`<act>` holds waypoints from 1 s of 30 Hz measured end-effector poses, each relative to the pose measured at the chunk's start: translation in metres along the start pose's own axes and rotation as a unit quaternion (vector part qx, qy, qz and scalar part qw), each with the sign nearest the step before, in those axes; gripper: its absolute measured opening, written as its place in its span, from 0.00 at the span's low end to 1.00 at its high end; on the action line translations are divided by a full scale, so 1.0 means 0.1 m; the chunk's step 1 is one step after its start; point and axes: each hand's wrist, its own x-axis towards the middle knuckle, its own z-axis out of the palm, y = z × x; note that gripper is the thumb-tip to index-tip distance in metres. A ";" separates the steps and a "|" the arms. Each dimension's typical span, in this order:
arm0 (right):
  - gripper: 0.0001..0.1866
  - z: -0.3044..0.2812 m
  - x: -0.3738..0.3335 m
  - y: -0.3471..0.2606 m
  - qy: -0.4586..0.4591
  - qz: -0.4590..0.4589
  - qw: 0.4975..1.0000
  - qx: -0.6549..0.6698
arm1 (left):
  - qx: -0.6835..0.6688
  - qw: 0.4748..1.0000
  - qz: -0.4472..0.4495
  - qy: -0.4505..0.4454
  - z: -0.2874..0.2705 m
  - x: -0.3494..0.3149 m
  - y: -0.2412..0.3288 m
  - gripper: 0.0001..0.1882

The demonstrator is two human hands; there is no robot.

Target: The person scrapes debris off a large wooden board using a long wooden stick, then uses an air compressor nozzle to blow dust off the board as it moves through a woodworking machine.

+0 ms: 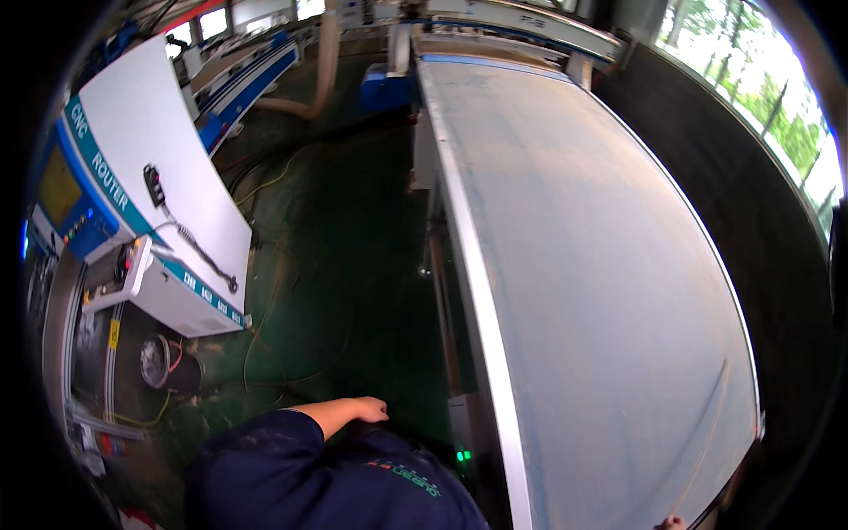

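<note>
My left hand (372,409) is near the lower middle, beside the long table's left edge and over the dark green floor. Its fingers are curled closed, and whatever may be inside them is hidden. At the bottom edge, only a small part of my right hand (671,523) shows, closed around the near end of a thin, pale yellowish stick (704,442). The stick slants up and right over the flat grey tabletop (583,291). A dark line, like its shadow, runs beside it and meets its far tip.
To the left stands a white and blue machine control cabinet (199,168) with a handset (155,185) on a coiled cord. A bucket (168,362) and loose cables (252,353) are on the floor. A machine gantry (521,26) spans the table's far end. Windows (768,97) line the right wall.
</note>
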 end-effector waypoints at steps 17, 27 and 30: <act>0.08 3.29 -1.70 -2.34 -0.357 -0.063 0.920 0.151 | -0.421 0.866 -0.136 0.234 -0.13 -0.75 -2.96 0.14; 0.10 5.24 -2.76 -2.60 -0.516 -0.195 0.832 0.051 | -0.388 0.876 -0.175 0.227 1.27 -1.43 -3.17 0.14; 0.12 5.60 -3.54 -2.34 -0.537 -0.193 0.821 -0.017 | -0.388 0.878 -0.199 0.197 1.51 -2.01 -3.20 0.14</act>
